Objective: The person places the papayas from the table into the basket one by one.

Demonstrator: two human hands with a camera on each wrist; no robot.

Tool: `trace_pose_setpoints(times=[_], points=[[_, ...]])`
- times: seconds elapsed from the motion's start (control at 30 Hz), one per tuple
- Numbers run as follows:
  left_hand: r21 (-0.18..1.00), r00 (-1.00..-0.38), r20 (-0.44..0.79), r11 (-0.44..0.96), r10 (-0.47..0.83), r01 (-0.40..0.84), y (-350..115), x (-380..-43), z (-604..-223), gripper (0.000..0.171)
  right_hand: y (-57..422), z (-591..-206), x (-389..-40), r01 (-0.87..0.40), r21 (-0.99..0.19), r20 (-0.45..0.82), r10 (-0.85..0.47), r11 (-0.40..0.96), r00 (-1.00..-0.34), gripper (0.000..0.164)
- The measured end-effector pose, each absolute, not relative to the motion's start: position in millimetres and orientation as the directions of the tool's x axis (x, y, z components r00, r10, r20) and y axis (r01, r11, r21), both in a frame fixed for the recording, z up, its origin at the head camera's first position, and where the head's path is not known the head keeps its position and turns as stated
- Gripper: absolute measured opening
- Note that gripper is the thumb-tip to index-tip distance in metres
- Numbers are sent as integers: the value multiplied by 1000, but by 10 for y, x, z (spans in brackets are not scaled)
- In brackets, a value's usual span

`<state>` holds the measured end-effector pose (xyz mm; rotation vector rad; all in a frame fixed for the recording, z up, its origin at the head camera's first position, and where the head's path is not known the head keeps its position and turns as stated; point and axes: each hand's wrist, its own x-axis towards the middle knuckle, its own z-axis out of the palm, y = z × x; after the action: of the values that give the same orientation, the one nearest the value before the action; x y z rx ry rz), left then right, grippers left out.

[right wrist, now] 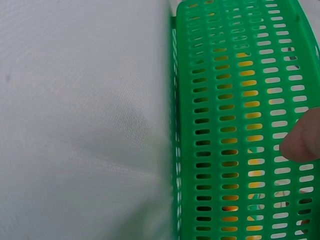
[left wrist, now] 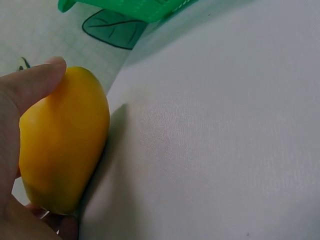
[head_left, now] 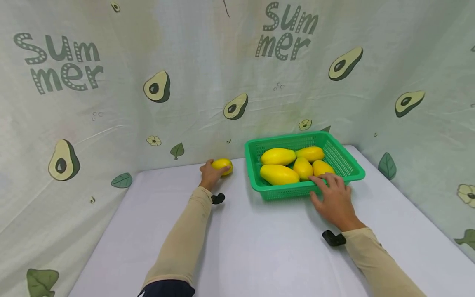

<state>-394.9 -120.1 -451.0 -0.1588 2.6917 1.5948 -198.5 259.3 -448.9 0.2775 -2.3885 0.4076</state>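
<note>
At the back of the table my left hand (head_left: 211,175) grips a yellow mango (head_left: 222,166). The left wrist view shows the thumb across one end of the mango (left wrist: 67,145) and fingertips at its other end, with its side close to the tabletop. To the right stands a green plastic basket (head_left: 285,191) with several yellow fruits (head_left: 279,175) inside. My right hand (head_left: 335,202) holds the basket's front rim near its right corner, fingers over the edge. From the right wrist camera, the thumb (right wrist: 302,137) lies against the slotted basket wall (right wrist: 212,145); the other fingers are hidden there.
A white-covered table (head_left: 259,247) lies under everything. Behind it hangs a pale cloth (head_left: 193,111) printed with avocados, leaves and lettering, meeting the table's back edge and continuing along the sides. The basket stands close to that cloth.
</note>
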Motion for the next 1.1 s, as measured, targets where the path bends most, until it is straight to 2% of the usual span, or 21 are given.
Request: trace_pose_setpoints(times=[0.33,0.57,1.1], points=[[886,-994,-66,454,-85,-97,-1289,-3922,-4618,91,2577,-4511,-2003,-320,-221,669,-95,921,-737,46],[882,-993,-31,465,-112,-80,-1247,-3912,-4563,88,2588,-4506,-2010,-316,-223,673,-89,922,-734,46],[945,-986,-39,315,-162,-89,-1344,-3873,-4578,88,2586,-4506,-2003,-318,-230,675,-85,920,-733,46]])
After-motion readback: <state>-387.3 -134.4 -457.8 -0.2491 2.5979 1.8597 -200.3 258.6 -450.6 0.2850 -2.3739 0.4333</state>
